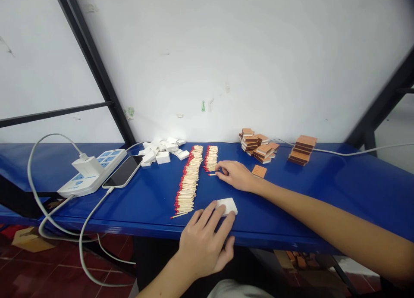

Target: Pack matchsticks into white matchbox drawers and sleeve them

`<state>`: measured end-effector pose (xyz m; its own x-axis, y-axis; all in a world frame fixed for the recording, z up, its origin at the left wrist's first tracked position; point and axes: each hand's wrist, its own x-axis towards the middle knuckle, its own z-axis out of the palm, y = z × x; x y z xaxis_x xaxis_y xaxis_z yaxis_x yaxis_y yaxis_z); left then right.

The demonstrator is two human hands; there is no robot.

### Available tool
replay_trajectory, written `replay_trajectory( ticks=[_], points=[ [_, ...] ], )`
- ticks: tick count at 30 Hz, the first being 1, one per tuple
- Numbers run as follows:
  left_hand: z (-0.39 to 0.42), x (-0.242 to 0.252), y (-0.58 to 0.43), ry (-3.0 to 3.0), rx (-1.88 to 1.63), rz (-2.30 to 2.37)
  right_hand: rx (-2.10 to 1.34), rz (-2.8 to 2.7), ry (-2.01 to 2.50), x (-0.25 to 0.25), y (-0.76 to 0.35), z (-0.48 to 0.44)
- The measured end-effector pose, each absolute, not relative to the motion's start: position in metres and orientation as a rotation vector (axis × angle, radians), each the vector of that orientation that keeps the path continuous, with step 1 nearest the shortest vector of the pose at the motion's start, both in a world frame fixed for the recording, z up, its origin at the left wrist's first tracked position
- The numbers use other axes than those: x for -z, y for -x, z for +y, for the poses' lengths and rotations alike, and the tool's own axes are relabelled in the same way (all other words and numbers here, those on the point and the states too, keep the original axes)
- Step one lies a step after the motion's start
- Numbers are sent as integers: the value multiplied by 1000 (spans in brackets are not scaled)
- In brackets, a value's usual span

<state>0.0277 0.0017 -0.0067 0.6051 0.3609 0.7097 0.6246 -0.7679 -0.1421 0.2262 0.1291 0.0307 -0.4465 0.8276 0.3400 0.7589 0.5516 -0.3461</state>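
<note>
Matches (187,180) lay unboxed in two rows on the blue table (155,190); white boxes (163,158) awaited at left, brown matchboxes (302,151) stood closed at right—contents hidden. Left hand (206,239), fingers spread, rested on a nearer box (229,204); right hand (237,175) met a single match (211,174)—grip unclear.

The long row of matches (187,181) is of thin, pale wood, and its red heads (178,194) look matt. Behind the row, to its left, the white boxes (162,158) seem to be of smooth, matt card. To the right of the row, the brown boxes (298,155) look like printed card. The table (339,181) under the row is smooth and glossy, like painted metal. Left of the row, the phone (123,172) has a shiny glass face, and the power strip (86,183) is of smooth plastic. Behind the row, the wall (207,52) is matt, with small rough spots.
</note>
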Motion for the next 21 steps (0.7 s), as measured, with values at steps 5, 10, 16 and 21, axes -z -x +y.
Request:
replay_trajectory(
  ticks=[5,10,16,21],
  points=[
    [2,7,-27,2449,975,-783,-146,-2301,1318,-31,-225,128],
    [2,6,-28,2446,971,-783,-116,-2319,1299,-31,-225,129],
    [3,6,-28,2443,967,-778,-111,-2349,1278,-31,-226,130],
    [3,7,-28,2441,969,-785,-120,-2368,1239,-31,-226,130]
  ],
)
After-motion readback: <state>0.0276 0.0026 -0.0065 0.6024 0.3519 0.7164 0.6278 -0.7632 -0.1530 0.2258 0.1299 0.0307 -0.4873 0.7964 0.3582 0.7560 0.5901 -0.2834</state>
